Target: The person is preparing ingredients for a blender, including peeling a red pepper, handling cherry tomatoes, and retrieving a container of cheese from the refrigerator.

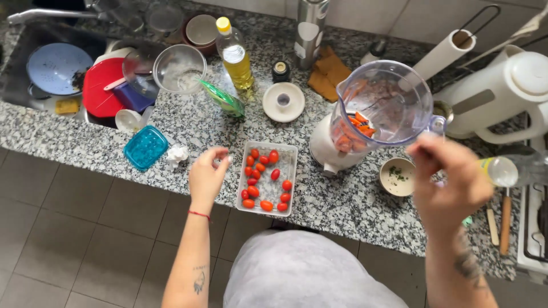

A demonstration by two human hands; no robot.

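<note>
A clear plastic tray (290,153) of small red tomatoes lies on the granite counter (354,199) in front of me. My left hand (206,175) hovers just left of the tray, fingers pinched together; whether something small is between them I cannot tell. A blender (379,108) with a clear jug holding orange and red pieces stands to the tray's right. My right hand (451,179) is raised by the jug's handle, blurred, fingers curled, with nothing visible in it.
A small bowl (398,177) with green herb bits sits below the blender. An oil bottle (234,54), the white blender lid (283,101), a blue lid (146,147), a crumpled paper (177,154) and a white jug (502,91) are around. The sink (57,68) at left holds dishes. A stove edge (534,228) is at right.
</note>
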